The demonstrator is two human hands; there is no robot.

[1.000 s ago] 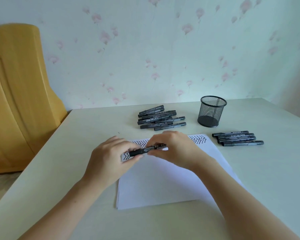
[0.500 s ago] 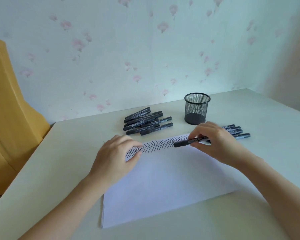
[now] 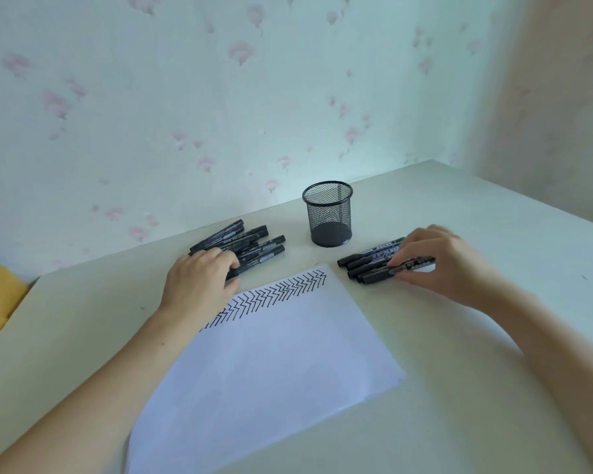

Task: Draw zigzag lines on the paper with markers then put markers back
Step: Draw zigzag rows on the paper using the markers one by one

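Markers, left pile (image 3: 250, 244): pale printed label strips ran along the black barrels; lettering too small and blurred to read. Markers, right group (image 3: 367, 263): the same pale label print on the barrels, one stretch resembling digits, not legible. Marker in the right hand (image 3: 415, 265): label showed as blurred light blocks, unreadable. Paper (image 3: 271, 364): carried hand-drawn black zigzag lines (image 3: 278, 294) only, no writing. No brand, number or sign could be read.

Right hand (image 3: 439, 260) carried marker (image 3: 396, 268) off paper to right pile; left hand (image 3: 201, 277) reached left pile (image 3: 243, 242).
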